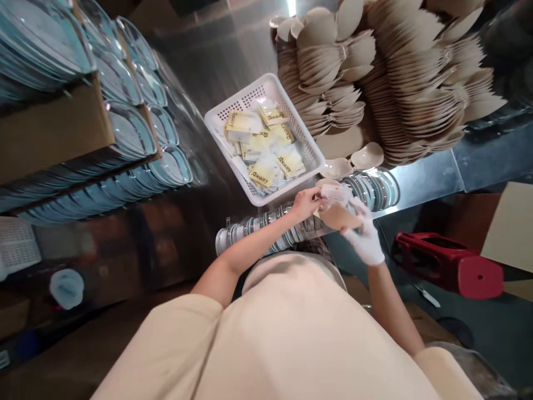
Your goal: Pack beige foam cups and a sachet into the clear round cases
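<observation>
My bare left hand (pixel 306 204) pinches the near-left edge of a beige bra cup (pixel 339 215). On the other side my right hand (pixel 366 233), in a white glove, grips the same cup with thumb and fingers around its edge. A pale, partly see-through piece (pixel 335 192) lies against the cup between both hands; I cannot make out what it is. Just beyond the hands, a joined pair of beige bra cups (pixel 367 156) rests on the metal table. Under and beside the hands runs a row of clear plastic shells (pixel 383 186), partly hidden by my left forearm.
A white perforated basket (pixel 260 201) with several yellow-and-white packets (pixel 263 173) stands on the metal table (pixel 200 61). Tall stacks of beige bra cups (pixel 416 105) fill the back right. Clear shells (pixel 125 128) stand in cardboard boxes at left. A red object (pixel 449 261) is at lower right.
</observation>
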Tool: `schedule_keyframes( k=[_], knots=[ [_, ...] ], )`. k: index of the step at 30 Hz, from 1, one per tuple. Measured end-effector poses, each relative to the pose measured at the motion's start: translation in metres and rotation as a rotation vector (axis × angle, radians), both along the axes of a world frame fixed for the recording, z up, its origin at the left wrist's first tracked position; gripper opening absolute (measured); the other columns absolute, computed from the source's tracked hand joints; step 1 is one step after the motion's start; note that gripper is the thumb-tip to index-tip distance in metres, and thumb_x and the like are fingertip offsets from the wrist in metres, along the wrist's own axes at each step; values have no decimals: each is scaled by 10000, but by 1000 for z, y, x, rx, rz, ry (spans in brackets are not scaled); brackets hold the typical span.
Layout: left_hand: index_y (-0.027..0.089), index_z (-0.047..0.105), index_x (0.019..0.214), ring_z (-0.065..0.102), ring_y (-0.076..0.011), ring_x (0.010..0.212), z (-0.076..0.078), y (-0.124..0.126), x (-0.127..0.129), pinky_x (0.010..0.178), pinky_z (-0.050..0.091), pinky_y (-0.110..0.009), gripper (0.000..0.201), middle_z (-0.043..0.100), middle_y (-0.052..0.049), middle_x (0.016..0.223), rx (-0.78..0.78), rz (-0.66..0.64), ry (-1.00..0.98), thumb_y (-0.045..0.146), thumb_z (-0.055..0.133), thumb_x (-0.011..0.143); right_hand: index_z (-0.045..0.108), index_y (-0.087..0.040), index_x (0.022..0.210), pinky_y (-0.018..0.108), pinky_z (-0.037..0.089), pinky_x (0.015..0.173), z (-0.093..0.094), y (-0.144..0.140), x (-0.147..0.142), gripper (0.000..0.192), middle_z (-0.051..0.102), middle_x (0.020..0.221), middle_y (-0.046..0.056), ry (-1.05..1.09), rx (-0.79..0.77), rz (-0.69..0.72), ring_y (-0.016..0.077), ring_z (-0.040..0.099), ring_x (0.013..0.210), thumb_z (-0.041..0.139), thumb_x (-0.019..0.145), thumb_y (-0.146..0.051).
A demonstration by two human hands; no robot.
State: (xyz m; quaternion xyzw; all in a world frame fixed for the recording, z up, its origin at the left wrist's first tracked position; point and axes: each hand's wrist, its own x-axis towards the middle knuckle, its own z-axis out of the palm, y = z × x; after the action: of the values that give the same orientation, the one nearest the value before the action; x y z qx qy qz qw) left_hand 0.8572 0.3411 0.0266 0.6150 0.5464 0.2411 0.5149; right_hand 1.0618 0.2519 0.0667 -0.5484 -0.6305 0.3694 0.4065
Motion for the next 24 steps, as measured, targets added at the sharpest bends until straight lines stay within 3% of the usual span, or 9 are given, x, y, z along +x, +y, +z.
schedule_keyframes(
  k=[3,5,8,10,11,13,15,18,24],
  knots=[
    [182,648,944,591,-154,763,4,-1,-3,744,506,-292,66,653,-14,865,117,-7,-166,184,671,882,488,-288,1445,521,545,1098,-23,27,-27,680,578,1491,115,261,-221,-269,295,604,1336,685,882,-614],
    [198,588,1107,608,-141,776,7,-7,-12,710,527,-290,166,656,-75,1111,144,4,-225,270,615,960,354,-283,1538,491,581,1045,-28,38,-46,811,588,1482,122,423,-312,-304,283,653,1263,664,862,-609],
    [266,410,1372,673,-132,803,8,-25,-49,707,577,-310,364,534,-147,1426,175,37,-377,487,399,1083,363,-265,1535,469,568,1066,-19,30,-65,813,586,1493,120,534,-367,-262,291,646,1283,662,835,-552],
    [290,362,1452,715,-183,964,4,-43,-89,837,602,-359,474,557,-150,1431,236,-1,-369,587,356,1082,455,-252,1478,472,538,1101,-9,7,-69,756,608,1466,116,452,-380,-262,301,626,1306,696,810,-512],
    [274,415,1445,701,-223,1075,1,-53,-112,929,588,-394,520,611,-145,1367,288,-63,-291,621,422,1057,507,-249,1438,476,513,1130,-5,-8,-70,717,616,1455,112,364,-386,-255,305,612,1321,721,797,-487],
    [232,590,1328,641,-283,1210,-8,-72,-152,1069,517,-453,525,685,-132,1239,399,-281,-48,632,587,987,590,-251,1363,481,447,1194,-2,-41,-72,632,621,1452,98,169,-410,-213,305,581,1355,758,780,-430],
    [218,702,1189,607,-301,1235,-20,-89,-179,1104,468,-474,425,696,-128,1218,500,-518,160,578,649,969,629,-254,1328,486,407,1225,-4,-72,-76,573,625,1453,89,43,-465,-166,301,566,1373,750,789,-405],
    [238,752,1147,561,-301,1264,-36,-102,-189,1097,423,-477,296,648,-135,1322,601,-687,337,457,613,1005,630,-247,1348,496,426,1213,-12,-104,-84,575,632,1457,87,-47,-552,-197,302,580,1363,713,802,-407],
    [326,746,1201,466,-305,1320,-45,-106,-177,1175,264,-534,274,571,-101,1450,630,-760,387,339,616,959,586,-267,1469,458,498,1171,-13,-133,-93,670,652,1464,56,-204,-625,-201,291,647,1303,685,825,-423]
  ],
)
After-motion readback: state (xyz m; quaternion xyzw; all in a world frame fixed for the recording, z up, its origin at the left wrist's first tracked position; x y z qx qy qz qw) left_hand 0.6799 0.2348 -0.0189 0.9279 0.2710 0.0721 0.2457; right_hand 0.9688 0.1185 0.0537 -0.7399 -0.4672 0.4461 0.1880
